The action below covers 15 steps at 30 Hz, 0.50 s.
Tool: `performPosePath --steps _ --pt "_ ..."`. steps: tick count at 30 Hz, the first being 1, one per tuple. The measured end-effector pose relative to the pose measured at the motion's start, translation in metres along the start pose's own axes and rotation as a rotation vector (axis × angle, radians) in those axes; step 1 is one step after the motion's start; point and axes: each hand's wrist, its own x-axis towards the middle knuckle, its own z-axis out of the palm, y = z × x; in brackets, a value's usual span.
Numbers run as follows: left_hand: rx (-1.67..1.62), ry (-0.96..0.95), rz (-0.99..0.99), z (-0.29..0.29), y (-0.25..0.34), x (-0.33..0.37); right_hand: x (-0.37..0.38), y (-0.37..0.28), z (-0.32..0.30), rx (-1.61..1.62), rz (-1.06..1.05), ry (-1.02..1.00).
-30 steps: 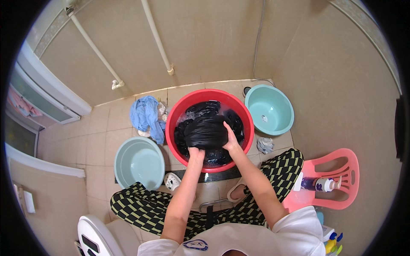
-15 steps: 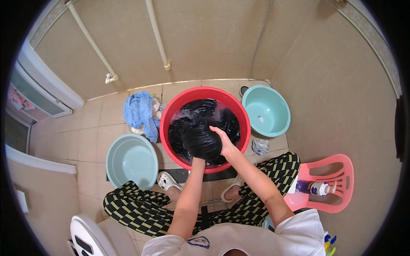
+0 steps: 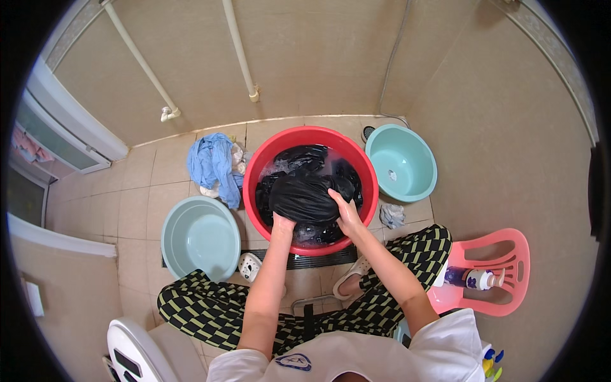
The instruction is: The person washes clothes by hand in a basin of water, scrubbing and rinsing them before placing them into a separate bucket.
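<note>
Over a red basin [image 3: 249, 167] of sudsy water, a wet black garment [image 3: 304, 198] is bunched between my two hands. My left hand [image 3: 284, 222] grips its near left edge, its fingers mostly hidden by the fabric. At the right side, my right hand [image 3: 345, 210] is closed on the cloth, thumb on top. More black clothes [image 3: 303, 156] lie soaking in the water around and beneath the held one. The garment's exact kind cannot be made out.
Pale teal basins stand left [image 3: 170, 239] and right [image 3: 428, 153] of the red one. Blue clothing [image 3: 213, 163] lies on the tiles at the far left. A crumpled plastic bag [image 3: 392, 215] sits to the right. A pump bottle [image 3: 468, 278] rests on a pink chair [image 3: 520, 270].
My left hand has come out from inside the garment to its near left edge. The bundled cloth is now wider and flatter, and my hands are farther apart.
</note>
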Motion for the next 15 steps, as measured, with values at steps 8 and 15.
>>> performPosePath --steps 8,15 --pt "0.111 -0.229 -0.303 0.025 0.028 0.014 -0.015 -0.012 0.014 -0.536 -0.406 -0.147" --pt "0.203 -0.199 -0.600 0.056 0.048 0.031 -0.027 -0.030 0.027 -1.091 -0.812 -0.355"
